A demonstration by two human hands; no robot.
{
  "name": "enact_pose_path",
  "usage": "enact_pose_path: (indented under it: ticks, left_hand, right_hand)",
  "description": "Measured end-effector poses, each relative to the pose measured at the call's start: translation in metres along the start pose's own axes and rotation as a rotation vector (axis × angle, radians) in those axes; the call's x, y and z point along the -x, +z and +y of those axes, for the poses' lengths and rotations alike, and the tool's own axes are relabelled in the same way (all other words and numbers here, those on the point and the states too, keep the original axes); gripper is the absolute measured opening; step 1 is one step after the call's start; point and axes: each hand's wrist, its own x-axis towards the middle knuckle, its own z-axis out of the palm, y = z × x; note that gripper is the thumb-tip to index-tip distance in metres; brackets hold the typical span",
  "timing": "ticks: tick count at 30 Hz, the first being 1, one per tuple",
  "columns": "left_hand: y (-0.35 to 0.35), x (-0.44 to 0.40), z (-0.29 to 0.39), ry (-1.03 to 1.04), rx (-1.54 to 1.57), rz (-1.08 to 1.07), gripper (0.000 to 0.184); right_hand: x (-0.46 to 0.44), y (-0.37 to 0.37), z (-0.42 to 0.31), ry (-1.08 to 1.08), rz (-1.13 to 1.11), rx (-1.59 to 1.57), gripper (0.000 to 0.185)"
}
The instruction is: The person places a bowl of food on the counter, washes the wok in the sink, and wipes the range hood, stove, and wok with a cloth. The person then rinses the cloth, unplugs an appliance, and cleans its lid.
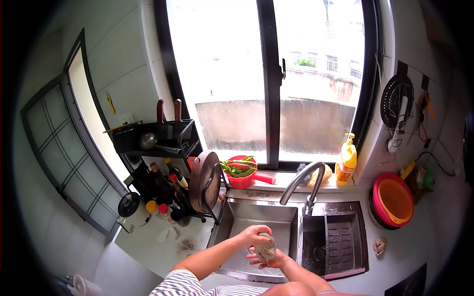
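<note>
Over the left basin of the steel sink [237, 211], my two hands meet at a wadded grey-brown cloth [267, 250]. My left hand [255, 235] closes over its upper side. Below it, my right hand [272, 259] is palm up with the fingers stretched out, touching the cloth's underside. A clear, shiny edge shows beside the cloth, but I cannot tell whether a glass is there. The curved faucet [302, 182] stands to the right of my hands, its spout over the left basin.
A drain tray [343, 241] sits in the right basin. A crumpled cloth [379, 246] and nested colored basins [393, 200] are at right. On the sill stand a red colander [241, 182] with green peppers and a yellow pump bottle [346, 163]. A rack [168, 135] holds knives at left.
</note>
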Motion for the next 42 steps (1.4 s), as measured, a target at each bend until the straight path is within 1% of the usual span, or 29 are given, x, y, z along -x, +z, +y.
enact_pose_path:
  ticks: [1, 3, 4, 5, 8, 12, 14, 15, 17, 18, 19, 21, 22, 23, 25, 26, 27, 29, 30, 31, 32, 34, 35, 36, 37, 39, 40, 41, 42]
  left_hand:
    - [-0.003, 0.002, -0.004, -0.035, -0.045, 0.036, 0.026]
    - [-0.008, 0.006, -0.006, -0.068, -0.088, 0.070, 0.026]
    - [-0.011, 0.008, -0.006, -0.075, -0.127, 0.057, 0.025]
    - [-0.013, 0.010, -0.005, -0.082, -0.165, 0.046, 0.024]
    - [-0.015, 0.011, -0.017, -0.039, -0.183, -0.002, 0.024]
    - [-0.017, 0.010, -0.019, -0.094, -0.199, -0.044, 0.025]
    - [-0.018, 0.011, -0.018, -0.147, -0.228, -0.086, 0.025]
    - [-0.017, 0.011, -0.022, -0.146, -0.225, -0.085, 0.025]
    - [-0.015, 0.010, -0.038, -0.278, -0.264, -0.006, 0.025]
    - [-0.014, 0.007, -0.056, -0.297, -0.207, 0.061, 0.022]
    - [-0.012, 0.005, -0.073, -0.296, -0.204, 0.062, 0.022]
    - [-0.005, 0.003, -0.094, -0.383, 0.083, 0.171, 0.021]
    - [-0.001, 0.003, -0.099, -0.422, 0.066, 0.195, 0.027]
    - [0.002, 0.004, -0.103, -0.417, 0.066, 0.195, 0.027]
    - [0.010, 0.010, -0.094, -0.327, -0.128, 0.344, 0.035]
    - [0.011, 0.014, -0.088, -0.282, -0.390, 0.400, 0.042]
    - [0.012, 0.020, -0.075, -0.282, -0.390, 0.401, 0.042]
    - [0.011, 0.034, -0.052, 0.233, -0.802, 0.487, 0.045]
    - [0.010, 0.041, -0.037, 0.233, -0.798, 0.487, 0.045]
    - [0.009, 0.049, -0.022, 0.419, -1.014, 0.401, 0.046]
    - [0.007, 0.054, -0.010, 0.606, -1.226, 0.304, 0.047]
    - [0.003, 0.056, 0.006, 0.635, -1.202, 0.246, 0.048]
    - [0.000, 0.055, 0.011, 0.667, -1.180, 0.188, 0.048]
    - [-0.005, 0.049, 0.009, 0.763, -1.202, 0.174, 0.048]
    - [-0.010, 0.045, 0.005, 0.765, -1.204, 0.172, 0.048]
    - [-0.018, 0.039, 0.004, 0.849, -1.155, -0.037, 0.047]
    - [-0.018, 0.037, 0.008, 0.883, -1.175, -0.047, 0.038]
    - [-0.018, 0.034, 0.006, 0.888, -1.175, -0.049, 0.038]
    - [-0.018, 0.030, 0.000, 0.836, -1.190, -0.092, 0.034]
  right_hand:
    - [-0.003, -0.002, -0.001, -0.001, 0.000, 0.001, 0.052]
    - [-0.007, -0.006, -0.005, -0.066, -0.222, -0.191, 0.050]
    - [-0.004, -0.007, -0.007, -0.079, -0.076, -0.050, 0.052]
    - [-0.002, -0.007, -0.009, -0.077, -0.075, -0.050, 0.052]
    - [0.004, 0.005, -0.018, -0.006, 0.136, 0.179, 0.056]
    - [0.007, 0.008, -0.022, -0.055, 0.068, 0.124, 0.053]
    - [0.004, 0.016, -0.023, -0.029, 0.186, 0.279, 0.047]
    - [0.004, 0.022, -0.024, -0.025, 0.188, 0.279, 0.047]
    - [0.001, 0.034, -0.027, -0.023, 0.344, 0.555, 0.036]
    - [-0.010, 0.016, -0.030, 0.031, 0.433, 0.820, 0.039]
    - [-0.014, 0.016, -0.025, 0.034, 0.433, 0.820, 0.039]
    - [-0.024, 0.016, -0.017, -0.180, 0.640, 1.507, 0.039]
    - [-0.026, 0.012, -0.016, -0.074, 0.664, 1.580, 0.045]
    - [-0.025, 0.010, -0.016, -0.075, 0.666, 1.584, 0.045]
    - [-0.020, 0.020, -0.019, 0.047, 0.763, 1.747, 0.045]
    - [-0.013, 0.025, -0.026, 0.167, 0.748, 1.511, 0.039]
    - [-0.007, 0.019, -0.027, 0.168, 0.748, 1.512, 0.039]
    - [0.005, 0.005, -0.028, 0.044, 0.486, 0.429, 0.032]
    - [0.013, 0.019, -0.030, -0.034, 0.362, 0.237, 0.029]
    - [0.016, 0.020, -0.031, -0.061, 0.231, 0.093, 0.039]
    - [0.018, 0.023, -0.030, -0.085, 0.185, 0.017, 0.040]
    - [0.015, 0.032, -0.027, -0.110, 0.138, -0.060, 0.041]
    - [0.011, 0.034, -0.024, -0.041, 0.022, -0.093, 0.040]
    - [0.008, 0.036, -0.022, 0.028, -0.094, -0.125, 0.039]
    - [0.004, 0.040, -0.021, 0.025, -0.095, -0.124, 0.039]
    - [0.001, 0.050, -0.024, 0.097, -0.200, -0.064, 0.036]
    - [0.002, 0.058, -0.029, 0.114, -0.120, -0.014, 0.030]
    - [0.002, 0.059, -0.031, 0.111, -0.119, -0.012, 0.030]
    - [0.001, 0.058, -0.033, 0.100, 0.028, 0.238, 0.028]
